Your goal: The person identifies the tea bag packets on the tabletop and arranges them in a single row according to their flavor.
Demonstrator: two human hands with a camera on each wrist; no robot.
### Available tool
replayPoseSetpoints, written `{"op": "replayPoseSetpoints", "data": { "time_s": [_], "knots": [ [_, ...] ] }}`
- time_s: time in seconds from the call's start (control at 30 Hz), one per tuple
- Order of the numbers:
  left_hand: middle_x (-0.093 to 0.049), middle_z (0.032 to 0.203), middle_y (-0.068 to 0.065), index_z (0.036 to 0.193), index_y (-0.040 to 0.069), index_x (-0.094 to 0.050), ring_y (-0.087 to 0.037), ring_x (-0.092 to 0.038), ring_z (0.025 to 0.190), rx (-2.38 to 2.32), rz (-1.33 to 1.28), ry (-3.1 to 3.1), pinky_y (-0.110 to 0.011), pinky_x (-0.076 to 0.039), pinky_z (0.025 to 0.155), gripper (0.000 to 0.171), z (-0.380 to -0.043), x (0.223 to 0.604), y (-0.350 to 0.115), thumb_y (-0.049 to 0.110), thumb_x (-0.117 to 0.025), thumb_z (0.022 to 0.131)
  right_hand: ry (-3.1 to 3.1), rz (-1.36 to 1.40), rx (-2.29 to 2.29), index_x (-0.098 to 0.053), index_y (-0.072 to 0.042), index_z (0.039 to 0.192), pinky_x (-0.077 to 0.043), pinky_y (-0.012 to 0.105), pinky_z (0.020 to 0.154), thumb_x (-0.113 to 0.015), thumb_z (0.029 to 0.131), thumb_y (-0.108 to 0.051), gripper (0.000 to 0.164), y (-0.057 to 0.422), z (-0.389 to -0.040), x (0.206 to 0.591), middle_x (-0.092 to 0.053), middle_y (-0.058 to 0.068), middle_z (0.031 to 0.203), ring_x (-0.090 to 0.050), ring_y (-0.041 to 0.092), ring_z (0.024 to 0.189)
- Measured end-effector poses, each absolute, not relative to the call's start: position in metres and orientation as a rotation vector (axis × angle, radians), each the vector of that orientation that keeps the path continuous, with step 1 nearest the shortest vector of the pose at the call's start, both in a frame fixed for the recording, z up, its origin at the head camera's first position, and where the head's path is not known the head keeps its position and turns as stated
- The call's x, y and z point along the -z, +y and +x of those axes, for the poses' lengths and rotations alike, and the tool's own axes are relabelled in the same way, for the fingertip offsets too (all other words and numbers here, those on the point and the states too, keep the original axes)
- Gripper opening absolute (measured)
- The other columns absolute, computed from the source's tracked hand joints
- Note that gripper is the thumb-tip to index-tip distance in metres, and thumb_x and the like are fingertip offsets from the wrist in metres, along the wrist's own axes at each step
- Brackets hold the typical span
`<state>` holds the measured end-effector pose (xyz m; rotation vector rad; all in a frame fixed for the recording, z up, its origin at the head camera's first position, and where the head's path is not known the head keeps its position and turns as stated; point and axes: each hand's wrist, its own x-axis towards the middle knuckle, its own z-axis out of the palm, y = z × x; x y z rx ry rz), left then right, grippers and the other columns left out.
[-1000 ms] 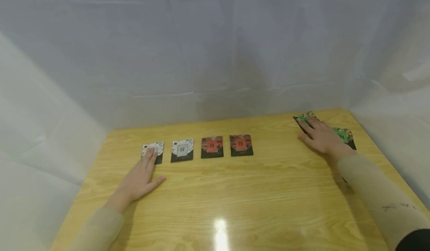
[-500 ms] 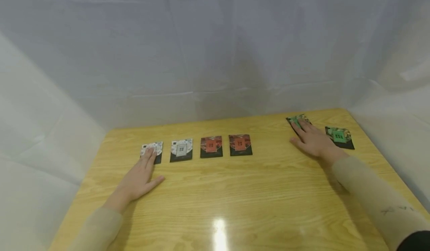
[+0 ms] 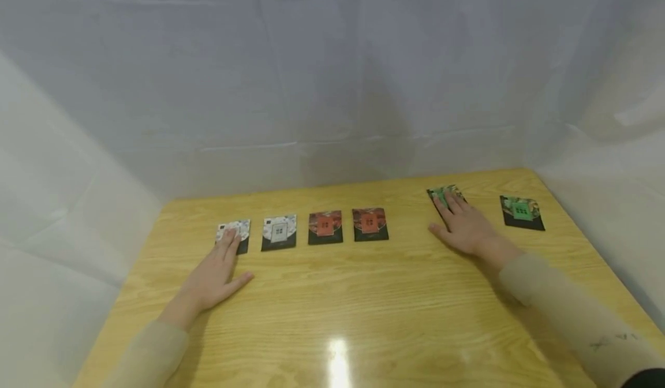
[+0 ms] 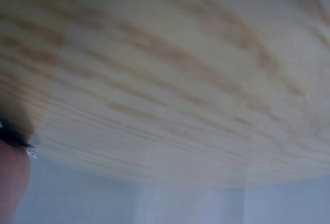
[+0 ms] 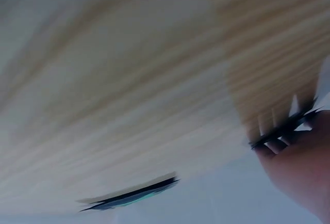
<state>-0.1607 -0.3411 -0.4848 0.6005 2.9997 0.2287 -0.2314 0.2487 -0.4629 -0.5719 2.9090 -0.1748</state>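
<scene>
My left hand (image 3: 212, 278) lies with straight fingers on a white flat packet (image 3: 244, 226) with a black lower part, at the left end of a row. Beside it are another white packet (image 3: 279, 232) and two red packets (image 3: 325, 227) (image 3: 370, 224). At the back right, the straight fingers of my right hand (image 3: 464, 229) rest on a tilted green packet (image 3: 443, 191), covering much of it. A second green packet (image 3: 522, 212) lies to the right of that hand. In the right wrist view, the packet's dark edge (image 5: 281, 133) shows under the fingers.
The packets lie on a wood-grain table (image 3: 312, 301) with rounded back corners. Behind it hangs a pale cloth (image 3: 291, 76), and cloth also encloses the left and right sides. A bright reflection shines near the table's front.
My right hand has slid left along the table with the green packet under its fingers, widening the space to the other green packet. My left hand has stayed in place.
</scene>
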Motion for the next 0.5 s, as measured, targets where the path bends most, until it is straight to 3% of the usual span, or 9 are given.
{"op": "replayPoseSetpoints", "data": {
  "time_s": [0.17,0.5],
  "knots": [
    [-0.014,0.173,-0.034,0.162,-0.015,-0.021,-0.052,-0.018,0.161,-0.221,0.610,3.005,-0.063,-0.025,0.131,0.096,-0.160,0.485,-0.341,0.053,-0.057,0.105,2.936,-0.589,0.164,-0.021,0.002,0.167,-0.034,0.072,0.123,-0.044,0.111,-0.053,0.082,0.235,-0.223,0.466,-0.015,0.033,0.173,-0.021,0.055,0.159],
    [-0.014,0.174,-0.034,0.163,-0.014,-0.021,-0.051,-0.018,0.161,-0.208,0.619,3.016,-0.063,-0.026,0.131,0.096,-0.160,0.487,-0.341,0.054,-0.057,0.105,2.932,-0.558,0.143,-0.023,0.003,0.167,-0.034,0.071,0.123,-0.045,0.110,-0.055,0.084,0.211,-0.210,0.463,-0.016,0.035,0.172,-0.022,0.055,0.159]
  ]
}}
